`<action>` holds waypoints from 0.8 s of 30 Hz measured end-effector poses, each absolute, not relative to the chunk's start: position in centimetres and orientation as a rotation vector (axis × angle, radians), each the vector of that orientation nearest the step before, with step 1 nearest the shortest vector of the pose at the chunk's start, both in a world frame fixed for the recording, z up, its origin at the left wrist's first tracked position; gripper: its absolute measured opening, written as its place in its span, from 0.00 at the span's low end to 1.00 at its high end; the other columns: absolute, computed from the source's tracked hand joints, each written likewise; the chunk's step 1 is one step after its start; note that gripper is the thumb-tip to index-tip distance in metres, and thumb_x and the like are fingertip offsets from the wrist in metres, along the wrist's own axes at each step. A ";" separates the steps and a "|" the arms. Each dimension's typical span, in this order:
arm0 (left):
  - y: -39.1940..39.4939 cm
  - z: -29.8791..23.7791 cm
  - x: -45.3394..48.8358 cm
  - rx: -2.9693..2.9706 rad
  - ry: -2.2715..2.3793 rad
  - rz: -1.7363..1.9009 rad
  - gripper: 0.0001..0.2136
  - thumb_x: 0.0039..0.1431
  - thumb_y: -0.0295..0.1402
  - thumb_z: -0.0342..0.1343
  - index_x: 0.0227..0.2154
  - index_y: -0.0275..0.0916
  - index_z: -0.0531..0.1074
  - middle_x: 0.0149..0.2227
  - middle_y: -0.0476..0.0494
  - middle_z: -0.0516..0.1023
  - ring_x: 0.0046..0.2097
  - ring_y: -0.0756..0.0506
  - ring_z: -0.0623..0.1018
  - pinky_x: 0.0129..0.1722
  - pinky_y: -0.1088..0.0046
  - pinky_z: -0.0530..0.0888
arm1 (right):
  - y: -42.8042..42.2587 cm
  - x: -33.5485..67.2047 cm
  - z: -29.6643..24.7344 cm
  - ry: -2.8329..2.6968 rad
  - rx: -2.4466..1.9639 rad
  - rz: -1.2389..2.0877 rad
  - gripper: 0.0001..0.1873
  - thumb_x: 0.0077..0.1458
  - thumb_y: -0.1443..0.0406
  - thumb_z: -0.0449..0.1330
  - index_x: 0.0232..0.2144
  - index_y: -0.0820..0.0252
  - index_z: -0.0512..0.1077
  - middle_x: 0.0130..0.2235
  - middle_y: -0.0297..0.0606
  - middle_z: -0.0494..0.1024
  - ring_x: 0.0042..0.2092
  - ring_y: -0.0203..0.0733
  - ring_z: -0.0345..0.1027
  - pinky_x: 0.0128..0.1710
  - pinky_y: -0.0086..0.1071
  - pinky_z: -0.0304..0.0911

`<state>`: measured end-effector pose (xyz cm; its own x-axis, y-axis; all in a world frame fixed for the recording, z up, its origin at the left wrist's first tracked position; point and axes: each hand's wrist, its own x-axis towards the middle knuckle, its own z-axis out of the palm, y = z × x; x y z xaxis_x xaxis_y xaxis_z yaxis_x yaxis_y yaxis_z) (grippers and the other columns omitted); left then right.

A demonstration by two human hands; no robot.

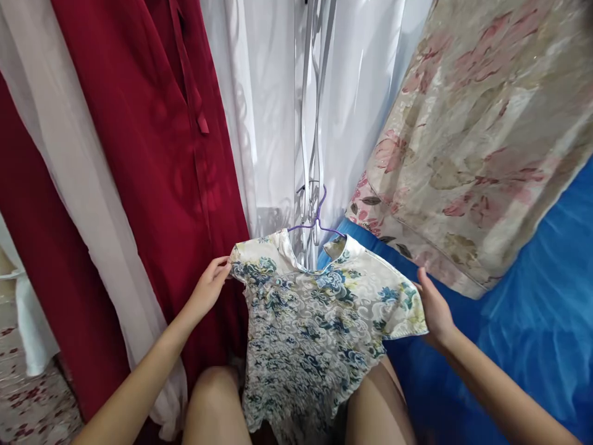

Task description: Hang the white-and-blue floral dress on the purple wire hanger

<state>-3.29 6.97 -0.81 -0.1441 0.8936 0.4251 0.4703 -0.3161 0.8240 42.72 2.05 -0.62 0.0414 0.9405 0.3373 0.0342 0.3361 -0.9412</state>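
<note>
A short-sleeved floral blouse (319,309), cream with blue, green and yellow flowers and a crinkled body, hangs over my lap. Its collar sits on a purple hanger (319,221), whose hook is at some white straps. At the left sleeve edge, my left hand (213,283) is closed, pinching the cloth between thumb and fingers. My right hand (435,309) holds the other sleeve by its outer edge, thumb pointing up. The fingers of that hand are mostly hidden behind the sleeve.
Dark red cloth (152,154) and a pale beige drape (92,185) hang on the left. White straps (315,111) hang before white fabric (264,93). On the right are a pink-flowered beige cloth (477,142) and blue pleated fabric (532,346). My bare knees (215,402) flank the blouse.
</note>
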 end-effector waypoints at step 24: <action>-0.6 5.0 3.3 2.354 1.569 1.916 0.41 0.58 0.38 0.64 0.70 0.48 0.49 0.70 0.35 0.54 0.70 0.33 0.57 0.68 0.47 0.59 | -5.9 39.7 4.6 -0.981 -1.035 0.997 0.14 0.57 0.51 0.64 0.39 0.53 0.77 0.30 0.41 0.81 0.30 0.53 0.76 0.23 0.39 0.70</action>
<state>3.25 -0.59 5.04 -0.0309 0.4683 0.8830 0.7732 -0.5487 0.3180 39.65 -5.90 4.60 0.2455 0.9565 0.1574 -0.1728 0.2030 -0.9638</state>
